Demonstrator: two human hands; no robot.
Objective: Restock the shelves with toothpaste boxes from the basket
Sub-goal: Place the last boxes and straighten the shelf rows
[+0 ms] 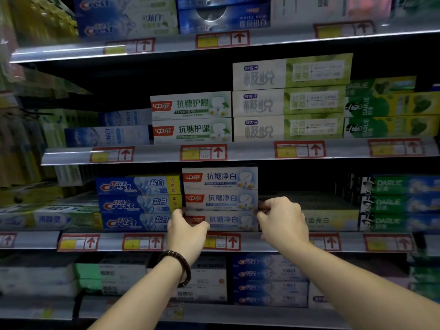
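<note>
Three white-blue toothpaste boxes with red logos are stacked on the third shelf from the top (273, 242): top box (220, 177), middle box (222, 199), bottom box (226, 220). My left hand (187, 231) grips the left end of the bottom box, thumb across its front. My right hand (282, 220) holds the stack's right end, fingers curled at the middle and bottom boxes. A dark bead bracelet sits on my left wrist. The basket is out of view.
Blue Crest boxes (138, 203) are stacked directly left of the stack. A yellow-green box (331, 220) lies to the right with dark space above it, then green Darlie boxes (400, 203). The shelf above (238, 152) holds white-green boxes.
</note>
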